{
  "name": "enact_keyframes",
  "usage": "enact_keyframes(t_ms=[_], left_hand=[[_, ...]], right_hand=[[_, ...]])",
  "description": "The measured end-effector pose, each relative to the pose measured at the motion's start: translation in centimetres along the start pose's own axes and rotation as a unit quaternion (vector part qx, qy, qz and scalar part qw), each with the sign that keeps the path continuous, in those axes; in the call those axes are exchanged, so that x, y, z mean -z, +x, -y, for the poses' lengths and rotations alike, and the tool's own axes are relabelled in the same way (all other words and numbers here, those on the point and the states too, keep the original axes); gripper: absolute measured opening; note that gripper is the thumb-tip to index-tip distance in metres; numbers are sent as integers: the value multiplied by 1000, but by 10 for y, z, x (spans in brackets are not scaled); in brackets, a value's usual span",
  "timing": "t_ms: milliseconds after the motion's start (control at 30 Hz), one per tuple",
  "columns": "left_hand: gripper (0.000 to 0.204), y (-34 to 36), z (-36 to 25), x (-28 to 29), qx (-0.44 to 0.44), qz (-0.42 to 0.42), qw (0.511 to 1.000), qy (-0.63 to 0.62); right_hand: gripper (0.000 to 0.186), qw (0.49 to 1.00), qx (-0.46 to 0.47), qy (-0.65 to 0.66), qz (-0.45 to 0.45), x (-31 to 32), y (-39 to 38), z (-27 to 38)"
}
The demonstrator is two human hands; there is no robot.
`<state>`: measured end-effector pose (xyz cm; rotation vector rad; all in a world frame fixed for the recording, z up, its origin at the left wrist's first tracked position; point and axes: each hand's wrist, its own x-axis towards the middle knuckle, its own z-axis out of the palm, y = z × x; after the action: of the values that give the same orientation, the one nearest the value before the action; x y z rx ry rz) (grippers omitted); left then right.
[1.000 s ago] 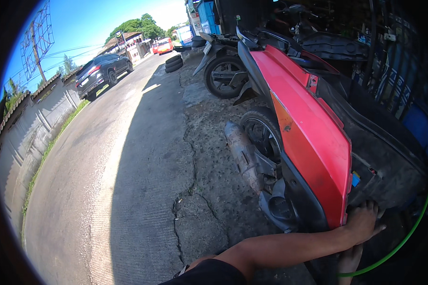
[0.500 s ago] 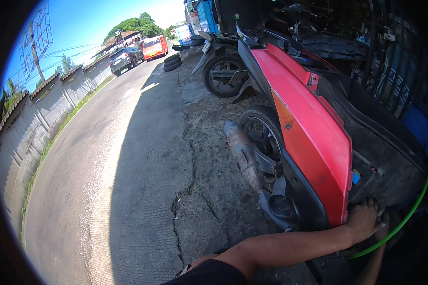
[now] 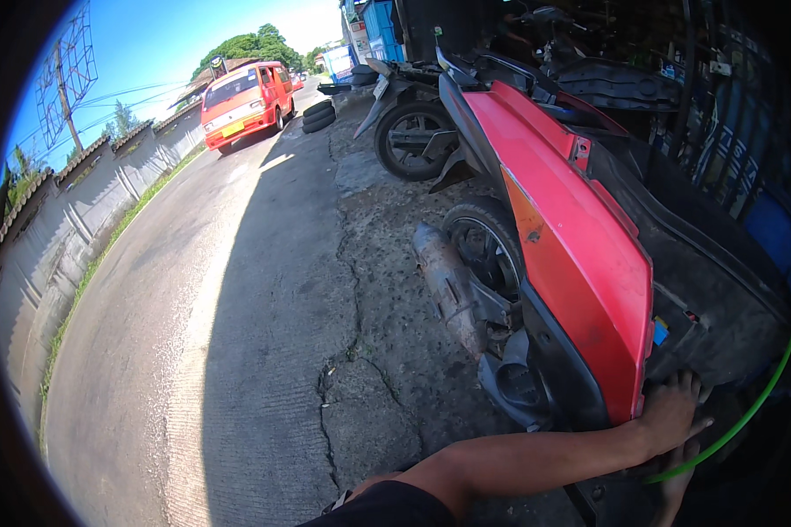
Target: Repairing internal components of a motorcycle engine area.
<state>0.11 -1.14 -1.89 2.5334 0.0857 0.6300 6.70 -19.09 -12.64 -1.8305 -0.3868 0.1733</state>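
Note:
A scooter with a red side panel (image 3: 580, 237) stands before me. My left arm crosses from the lower edge, and my left hand (image 3: 668, 417) rests on the dark body part (image 3: 721, 342) just past the panel's lower end. Its fingers are stretched out and somewhat apart. Close below it is my right hand (image 3: 677, 474), beside a bright green hose (image 3: 734, 430). The right fingers point up and look apart, though shadow and my left hand cover part of them. I see nothing held in either hand. A small blue-and-yellow tag (image 3: 660, 331) sits on the dark part.
The scooter's rusty exhaust muffler (image 3: 448, 285) and rear wheel (image 3: 485, 246) stick out on the left. Another motorbike (image 3: 413, 136) stands farther off, near stacked tyres (image 3: 318, 116). A red van (image 3: 248, 101) is on the road (image 3: 149, 334), along a wall (image 3: 97, 211). Cracked concrete lies beside the scooter.
My right hand has moved up and left, closer to the left hand, which has shifted only slightly. On the road the red van has come nearer, and the dark car is out of sight.

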Motion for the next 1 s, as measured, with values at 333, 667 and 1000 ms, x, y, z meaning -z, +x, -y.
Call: enact_keyframes(t_ms=[333,667,1000], left_hand=[[69,5,-4,11,25,45,998,36],[68,2,-3,0,6,-18,1000,-5],[69,5,-2,6,34,27,999,17]], right_hand=[[40,967,119,-162,158,-31,-1,65],[35,998,58,-18,35,3,10,8],[38,946,66,-294,119,20,57,14]])
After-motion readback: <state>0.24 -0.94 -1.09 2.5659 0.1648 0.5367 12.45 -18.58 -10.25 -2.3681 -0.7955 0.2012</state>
